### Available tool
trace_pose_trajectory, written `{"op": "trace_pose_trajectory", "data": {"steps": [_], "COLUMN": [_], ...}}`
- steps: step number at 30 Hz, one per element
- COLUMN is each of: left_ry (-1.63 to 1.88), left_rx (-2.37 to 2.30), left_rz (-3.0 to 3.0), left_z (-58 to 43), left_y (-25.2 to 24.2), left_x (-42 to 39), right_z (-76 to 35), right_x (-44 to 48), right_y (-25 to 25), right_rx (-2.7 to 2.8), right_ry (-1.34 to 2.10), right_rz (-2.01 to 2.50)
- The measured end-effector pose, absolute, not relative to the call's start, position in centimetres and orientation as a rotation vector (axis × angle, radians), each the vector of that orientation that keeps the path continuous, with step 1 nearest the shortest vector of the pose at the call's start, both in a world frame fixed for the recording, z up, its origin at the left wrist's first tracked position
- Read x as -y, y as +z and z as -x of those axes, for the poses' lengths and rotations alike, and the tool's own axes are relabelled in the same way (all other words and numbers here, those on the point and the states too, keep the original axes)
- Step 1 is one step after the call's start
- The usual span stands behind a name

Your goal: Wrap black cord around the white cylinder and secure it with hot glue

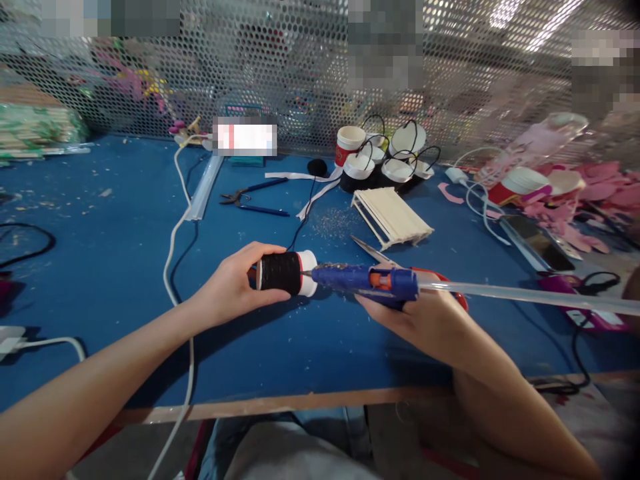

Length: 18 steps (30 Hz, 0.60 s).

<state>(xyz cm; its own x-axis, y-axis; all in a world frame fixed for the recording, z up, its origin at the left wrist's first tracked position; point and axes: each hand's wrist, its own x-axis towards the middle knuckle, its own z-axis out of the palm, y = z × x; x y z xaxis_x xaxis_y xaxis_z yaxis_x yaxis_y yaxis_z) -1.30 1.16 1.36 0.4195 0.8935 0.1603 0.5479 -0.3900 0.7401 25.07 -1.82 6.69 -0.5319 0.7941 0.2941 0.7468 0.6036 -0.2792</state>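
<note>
My left hand [235, 283] grips a small paper cup [309, 273] lying on its side, thumb and fingers around it. Black cord [280, 273] is wound about most of its wall; a red line and a white band show at the right end. In my right hand [420, 320] is a blue hot glue gun [350, 280], its nozzle at the edge of the winding; whether it touches, I cannot tell. A long clear glue stick [500, 293] sticks out of its back. From the cup, loose cord runs up to a black ball of cord [317, 167].
Scissors [370, 251] with red handles lie partly behind the glue gun. Beyond are pliers [255, 199], a bundle of pale sticks [393, 215] and several cord-wrapped cups [397, 170]. A white cable [170, 267] crosses the table at left; a phone [540, 243] lies right.
</note>
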Motion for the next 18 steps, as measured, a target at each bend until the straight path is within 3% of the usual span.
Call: {"op": "trace_pose_trajectory", "data": {"steps": [9,18], "left_ry": [0.714,0.803], "left_rx": [-1.33,-1.086], "left_rz": [-1.862,-2.279], "left_z": [1.12,1.3], "left_y": [1.49,1.62], "left_x": [-1.19,-0.88], "right_z": [-25.29,-25.25], "right_x": [2.02,1.43], "right_y": [6.76,6.72], "right_rx": [2.487,2.427], "right_ry": [0.171,-0.055], "right_rz": [1.241,1.28]}}
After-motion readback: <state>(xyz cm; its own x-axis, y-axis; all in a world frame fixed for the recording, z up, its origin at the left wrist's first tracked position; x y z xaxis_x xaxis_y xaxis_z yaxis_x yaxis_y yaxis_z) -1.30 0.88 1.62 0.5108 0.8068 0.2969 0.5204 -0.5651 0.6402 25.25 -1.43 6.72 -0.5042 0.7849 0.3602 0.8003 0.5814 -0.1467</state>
